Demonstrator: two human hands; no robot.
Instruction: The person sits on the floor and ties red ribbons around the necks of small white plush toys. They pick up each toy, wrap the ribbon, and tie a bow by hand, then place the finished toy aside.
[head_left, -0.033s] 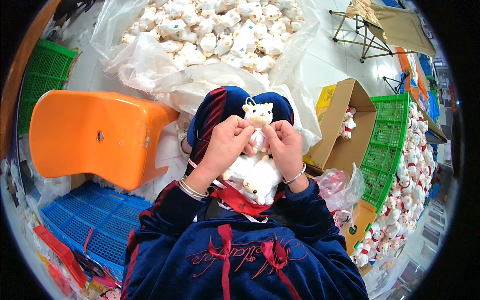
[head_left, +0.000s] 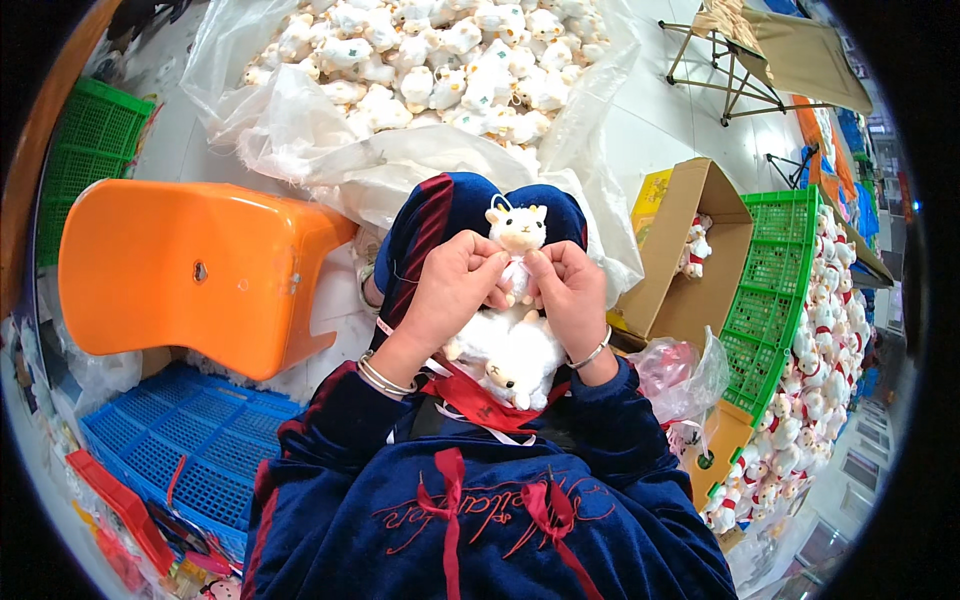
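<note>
Over my lap I hold up a small white plush sheep with yellow horns and a thin loop on its head. My left hand is closed at one side of its neck and chest, thumb and fingers pinched. From the other side my right hand pinches it in the same way. Something pale pink shows on its chest between my fingertips; I cannot tell what it is. Just below my hands, more white plush sheep lie in my lap. Under them is a red cloth with white edging.
Ahead, a big clear plastic bag lies open, heaped with plush sheep. An orange plastic stool and blue crate stand at left. To the right are a cardboard box, a green crate and plush toys in red.
</note>
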